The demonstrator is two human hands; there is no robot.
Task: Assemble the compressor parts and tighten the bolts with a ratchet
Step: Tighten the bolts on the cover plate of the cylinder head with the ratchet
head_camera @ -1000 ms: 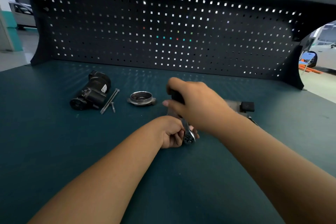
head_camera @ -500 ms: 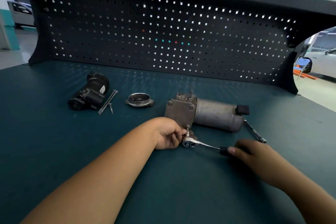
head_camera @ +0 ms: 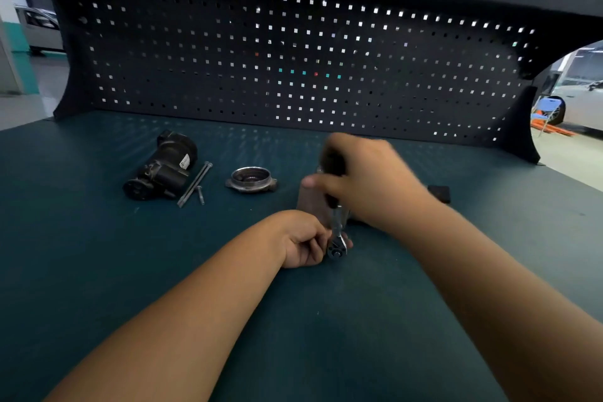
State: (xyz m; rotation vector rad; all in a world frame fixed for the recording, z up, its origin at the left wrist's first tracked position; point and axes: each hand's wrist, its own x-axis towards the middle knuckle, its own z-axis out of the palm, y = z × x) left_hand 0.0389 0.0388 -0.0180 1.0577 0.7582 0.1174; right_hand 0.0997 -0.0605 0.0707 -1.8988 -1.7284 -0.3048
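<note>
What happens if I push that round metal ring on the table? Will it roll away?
Probably not. The metal ring lies flat on the green bench top, and small ears stick out from its rim, so it would likely slide, not roll. It looks like solid metal, so probably stiff and heavy for its size.

Dark teal bench (head_camera: pixel 98 271) w/ black pegboard (head_camera: pixel 228 75) at back, light showing thru holes. Pale concrete floor (head_camera: pixel 23 108) both sides; white car (head_camera: pixel 584 108) parked at right.
</note>
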